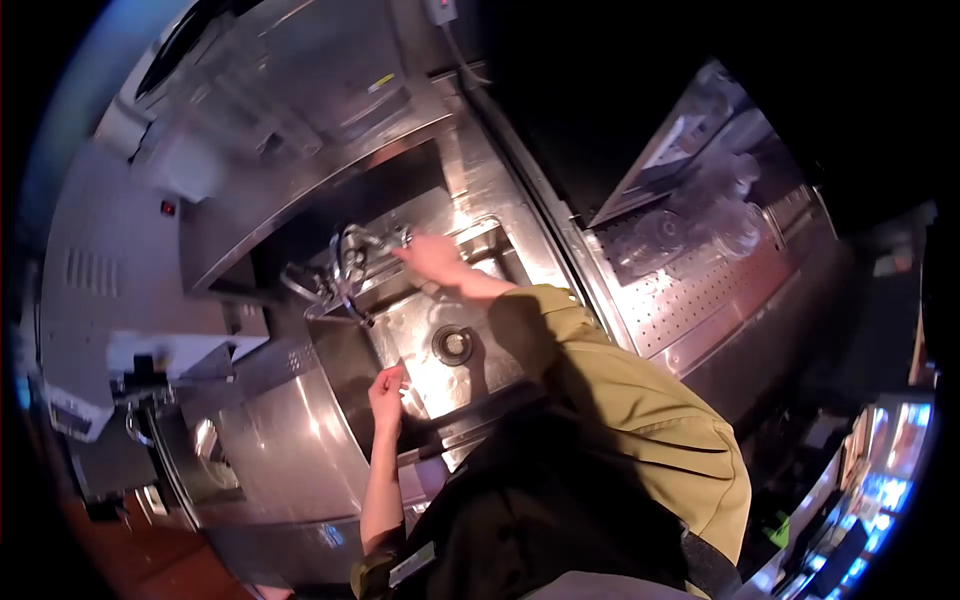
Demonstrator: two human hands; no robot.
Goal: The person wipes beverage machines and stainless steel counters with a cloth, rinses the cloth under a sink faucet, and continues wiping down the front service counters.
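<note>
My right hand (432,258) stretches across the sink to the right side of the metal faucet (350,258), its fingers closed around the tap handle (403,240). Some motion blur softens the fingers. Below the spout lies the steel sink basin (410,325), with a round dark drain (453,345) in its floor. Over the near left part of the basin is my left hand (387,388), palm turned inward and fingers curled together. Whether anything small sits in those fingers I cannot make out. Bright glare lies on the basin floor beside them.
Clear glasses or cups (735,228) stand on a perforated steel drainboard (690,300) to the right. A steel counter (285,440) runs along the left, with a white machine (110,270) beyond it. A raised metal rim (575,250) separates sink and drainboard.
</note>
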